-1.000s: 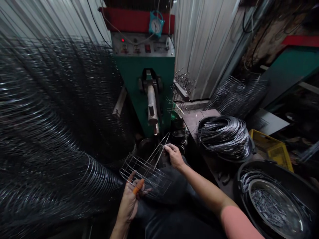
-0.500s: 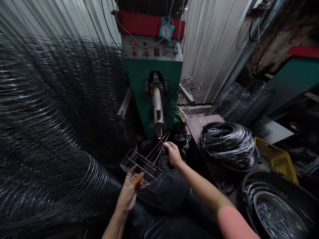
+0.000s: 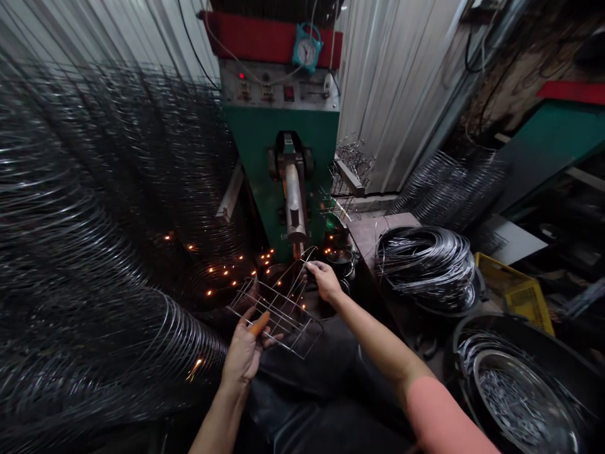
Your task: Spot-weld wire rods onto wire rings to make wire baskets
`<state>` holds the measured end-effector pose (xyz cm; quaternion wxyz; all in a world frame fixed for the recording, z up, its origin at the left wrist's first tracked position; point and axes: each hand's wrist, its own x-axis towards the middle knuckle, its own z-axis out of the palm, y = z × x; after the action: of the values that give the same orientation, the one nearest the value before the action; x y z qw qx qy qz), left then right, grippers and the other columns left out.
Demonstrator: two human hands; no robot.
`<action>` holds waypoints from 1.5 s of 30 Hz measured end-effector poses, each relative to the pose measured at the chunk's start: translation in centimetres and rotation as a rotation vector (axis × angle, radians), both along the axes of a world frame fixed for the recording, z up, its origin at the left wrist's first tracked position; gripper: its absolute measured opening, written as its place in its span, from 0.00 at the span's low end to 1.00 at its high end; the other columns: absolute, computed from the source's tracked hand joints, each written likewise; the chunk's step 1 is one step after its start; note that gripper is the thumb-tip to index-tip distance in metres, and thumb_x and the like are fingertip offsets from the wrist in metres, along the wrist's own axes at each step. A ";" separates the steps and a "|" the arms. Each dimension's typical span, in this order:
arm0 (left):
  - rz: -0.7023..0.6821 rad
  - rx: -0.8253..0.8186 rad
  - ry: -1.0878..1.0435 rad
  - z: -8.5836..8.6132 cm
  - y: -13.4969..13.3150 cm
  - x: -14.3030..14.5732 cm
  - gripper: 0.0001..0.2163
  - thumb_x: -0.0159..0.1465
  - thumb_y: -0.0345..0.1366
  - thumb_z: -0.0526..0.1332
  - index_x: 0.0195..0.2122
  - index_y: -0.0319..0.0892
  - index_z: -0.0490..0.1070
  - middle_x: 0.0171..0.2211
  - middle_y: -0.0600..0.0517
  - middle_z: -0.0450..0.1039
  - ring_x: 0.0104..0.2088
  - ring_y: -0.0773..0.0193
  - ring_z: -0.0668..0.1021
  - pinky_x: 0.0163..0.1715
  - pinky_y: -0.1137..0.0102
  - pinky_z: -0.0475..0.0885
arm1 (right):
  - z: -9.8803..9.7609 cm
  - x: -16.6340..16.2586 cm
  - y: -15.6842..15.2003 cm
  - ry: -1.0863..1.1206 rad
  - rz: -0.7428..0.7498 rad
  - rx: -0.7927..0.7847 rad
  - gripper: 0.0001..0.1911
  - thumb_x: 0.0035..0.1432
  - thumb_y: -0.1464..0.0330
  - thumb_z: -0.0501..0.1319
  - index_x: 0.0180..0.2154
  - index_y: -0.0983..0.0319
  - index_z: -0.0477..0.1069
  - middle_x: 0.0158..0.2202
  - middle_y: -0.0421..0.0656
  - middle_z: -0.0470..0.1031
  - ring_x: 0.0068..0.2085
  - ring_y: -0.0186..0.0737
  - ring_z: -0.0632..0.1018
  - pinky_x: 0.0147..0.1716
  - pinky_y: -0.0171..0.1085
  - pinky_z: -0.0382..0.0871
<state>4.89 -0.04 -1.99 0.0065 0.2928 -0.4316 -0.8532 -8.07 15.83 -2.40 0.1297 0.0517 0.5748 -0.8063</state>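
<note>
A small wire basket frame (image 3: 276, 309) is held up in front of a green welding machine (image 3: 283, 157), right under its metal electrode arm (image 3: 293, 205). My left hand (image 3: 244, 353), with an orange cover on the thumb, grips the frame's near edge. My right hand (image 3: 324, 280) pinches a V-shaped wire piece (image 3: 302, 265) against the frame near the electrode tip. Orange sparks scatter out to the left and around the tip.
Huge stacks of wire rings (image 3: 94, 252) fill the left side. A coil of wire (image 3: 425, 258) lies on the bench at right, beside a round pan of small wire pieces (image 3: 520, 397), a yellow crate (image 3: 515, 290) and a rack of wire parts (image 3: 350, 164).
The frame and both hands moved up under the electrode tip. Sparks now fly from the contact point, where none showed before.
</note>
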 end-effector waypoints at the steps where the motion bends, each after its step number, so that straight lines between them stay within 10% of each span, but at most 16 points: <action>1: 0.021 -0.002 0.007 0.1 0.1 0.0 0.24 0.46 0.24 0.63 0.44 0.44 0.60 0.27 0.58 0.66 0.21 0.73 0.69 0.30 0.62 0.76 | 0.0 0.9 0.6 0.020 0.058 0.060 0.17 0.43 0.58 0.63 0.31 0.65 0.70 0.25 0.39 0.71 0.24 0.30 0.70 0.27 0.32 0.65; 9: 0.085 -0.009 -0.009 0.5 0.0 -0.3 0.18 0.50 0.22 0.60 0.41 0.43 0.61 0.26 0.57 0.66 0.21 0.71 0.70 0.29 0.58 0.75 | -1.8 7.8 3.5 0.312 0.444 0.471 0.14 0.52 0.61 0.58 0.36 0.62 0.74 0.32 0.40 0.74 0.34 0.36 0.72 0.38 0.36 0.64; 28: 0.017 0.039 -0.018 0.2 -0.5 1.3 0.12 0.53 0.35 0.63 0.37 0.40 0.65 0.24 0.54 0.68 0.23 0.67 0.72 0.34 0.59 0.73 | -0.5 10.5 4.0 0.138 0.530 0.100 0.19 0.53 0.53 0.56 0.29 0.64 0.69 0.23 0.39 0.70 0.24 0.29 0.70 0.25 0.30 0.62; 33: -0.144 -0.445 0.226 -0.7 0.6 8.5 0.33 0.38 0.40 0.72 0.47 0.46 0.64 0.46 0.46 0.68 0.51 0.50 0.68 0.54 0.53 0.56 | 3.9 12.2 3.6 -0.100 0.386 0.020 0.16 0.52 0.57 0.58 0.32 0.64 0.69 0.25 0.40 0.71 0.22 0.28 0.70 0.14 0.25 0.52; 38: -0.432 -0.997 0.346 -3.1 1.7 12.2 0.23 0.36 0.32 0.72 0.35 0.46 0.70 0.50 0.44 0.65 0.58 0.45 0.59 0.56 0.47 0.36 | 6.1 11.8 2.3 -0.240 0.462 -0.017 0.12 0.52 0.61 0.58 0.31 0.65 0.70 0.26 0.43 0.74 0.22 0.29 0.72 0.12 0.23 0.43; 45: -0.258 -0.754 0.195 -4.4 1.0 12.5 0.20 0.34 0.24 0.70 0.27 0.44 0.65 0.44 0.47 0.59 0.56 0.48 0.60 0.56 0.49 0.47 | 5.3 12.8 4.2 0.178 0.509 0.186 0.19 0.52 0.56 0.57 0.40 0.62 0.72 0.29 0.41 0.75 0.29 0.32 0.74 0.22 0.27 0.61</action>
<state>17.36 0.92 -6.42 0.0473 0.1311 -0.7447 -0.6527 4.74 20.02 2.90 0.2716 -0.1538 0.6501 -0.6928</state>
